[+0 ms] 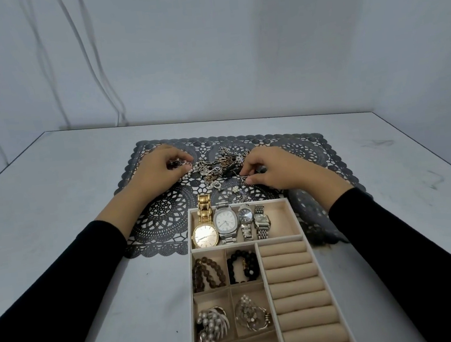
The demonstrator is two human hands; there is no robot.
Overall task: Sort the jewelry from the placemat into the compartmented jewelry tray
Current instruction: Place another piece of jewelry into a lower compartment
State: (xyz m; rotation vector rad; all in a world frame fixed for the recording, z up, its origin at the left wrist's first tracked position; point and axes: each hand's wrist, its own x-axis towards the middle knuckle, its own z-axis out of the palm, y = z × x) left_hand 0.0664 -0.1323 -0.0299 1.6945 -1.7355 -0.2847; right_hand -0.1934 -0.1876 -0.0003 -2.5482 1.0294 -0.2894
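The left hand (160,168) is curling its fingers (179,155) over the left end of the jewelry pile (218,167), with thumb and forefinger pinching a small dark piece (175,164) whose shape is too blurred to make out. The right hand (271,171) is resting at the pile's right end, fingers bent and tips drawn close together. I cannot tell whether they are gripping anything, as the hand is covering that spot.

The pile is lying mid-placemat (313,147) on the table (53,189), a tangle of chains and links blurring into one another.

The tray (295,213) is sitting just beside the pile, overlapping the placemat's near edge, and the bottom of the frame is cutting off its near end. Four watches (225,221) are lying side by side in the far compartment, the gold one's strap poking over the far wall. Two beaded bracelets (206,274) and two brooches (211,327) are filling the small left compartments beside the ring rolls (295,289).
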